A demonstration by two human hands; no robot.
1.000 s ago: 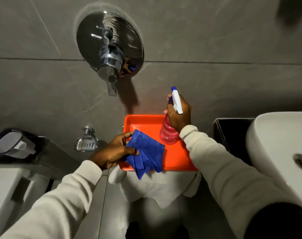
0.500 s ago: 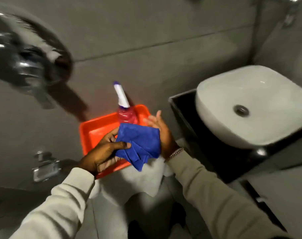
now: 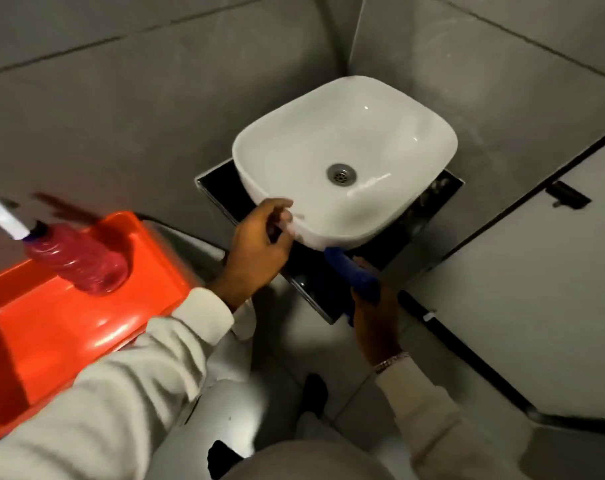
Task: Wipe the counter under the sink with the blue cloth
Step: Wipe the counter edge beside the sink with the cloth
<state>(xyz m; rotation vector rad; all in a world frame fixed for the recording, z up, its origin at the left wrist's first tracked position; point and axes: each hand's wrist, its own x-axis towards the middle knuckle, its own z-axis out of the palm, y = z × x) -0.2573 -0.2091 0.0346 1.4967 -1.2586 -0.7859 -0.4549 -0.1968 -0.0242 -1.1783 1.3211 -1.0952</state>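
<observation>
The blue cloth (image 3: 354,275) is clenched in the right hand (image 3: 375,317) at the black counter's (image 3: 308,282) front edge, beneath the white basin (image 3: 346,157); the left hand (image 3: 256,251), fingers curled, is set against the basin's near rim; whether anything is gripped cannot be told.

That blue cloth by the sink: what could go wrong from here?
The blue cloth is bunched in the right hand, so it may wipe only a narrow strip of the black counter. The left hand is at the sink rim and could smear it. The spray bottle stands near the orange tray edge; an elbow might tip it.
</observation>
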